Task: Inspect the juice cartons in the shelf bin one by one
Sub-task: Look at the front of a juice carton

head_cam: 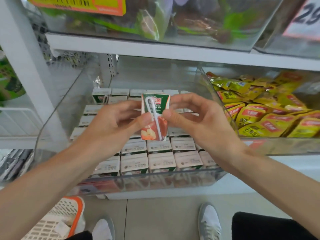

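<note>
Above the clear bin (173,177) of cartons (161,161), 2 hands pinch 1 carton (155,108) upright, left hand (114,122) and right hand (195,118) on opposite sides, straw (156,118) facing the camera.

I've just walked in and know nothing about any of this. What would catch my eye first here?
A small juice carton with a white straw on its front is held up in the middle, with the left hand and the right hand pinching its sides. Below it, a clear bin holds rows of matching cartons standing upright. Bright yellow packets are piled to the right.
</note>
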### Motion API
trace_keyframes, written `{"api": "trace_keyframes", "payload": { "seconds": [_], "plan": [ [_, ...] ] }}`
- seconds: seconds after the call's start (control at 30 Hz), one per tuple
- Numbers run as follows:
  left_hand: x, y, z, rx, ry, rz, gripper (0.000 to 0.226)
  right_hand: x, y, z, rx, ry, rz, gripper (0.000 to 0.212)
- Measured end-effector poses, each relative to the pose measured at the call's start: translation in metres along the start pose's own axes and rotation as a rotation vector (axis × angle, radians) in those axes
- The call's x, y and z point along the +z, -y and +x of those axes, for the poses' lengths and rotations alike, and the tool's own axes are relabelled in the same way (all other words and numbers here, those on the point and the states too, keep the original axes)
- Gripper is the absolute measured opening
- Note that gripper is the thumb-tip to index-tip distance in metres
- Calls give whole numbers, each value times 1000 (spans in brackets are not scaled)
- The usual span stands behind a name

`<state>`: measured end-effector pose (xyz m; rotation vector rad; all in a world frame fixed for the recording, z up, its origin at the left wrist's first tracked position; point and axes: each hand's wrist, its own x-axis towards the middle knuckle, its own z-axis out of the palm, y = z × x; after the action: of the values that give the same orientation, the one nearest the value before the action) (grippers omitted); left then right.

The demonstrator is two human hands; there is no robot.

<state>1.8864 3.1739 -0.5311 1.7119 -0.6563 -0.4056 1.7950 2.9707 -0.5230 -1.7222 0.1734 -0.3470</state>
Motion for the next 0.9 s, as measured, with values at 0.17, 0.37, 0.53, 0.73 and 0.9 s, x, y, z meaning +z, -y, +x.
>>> {"api": "trace_keyframes", "payload": {
  "seconds": [0.17,0.37,0.53,0.73,0.9],
  "plan": [
    [10,1,0,-43,35,-28,43,-6,-7,-6,12,-63,12,27],
    [13,-3,-1,-63,16,-13,33,-9,-3,-9,36,-79,39,14],
    [14,-8,-5,-71,9,14,31,-7,3,-15,80,-77,97,16],
    [17,-24,-17,-169,51,32,28,-7,10,-25,149,-65,111,16],
    [19,-36,-32,-274,40,-11,28,-1,12,-37,192,-55,123,10]
  ]
}}
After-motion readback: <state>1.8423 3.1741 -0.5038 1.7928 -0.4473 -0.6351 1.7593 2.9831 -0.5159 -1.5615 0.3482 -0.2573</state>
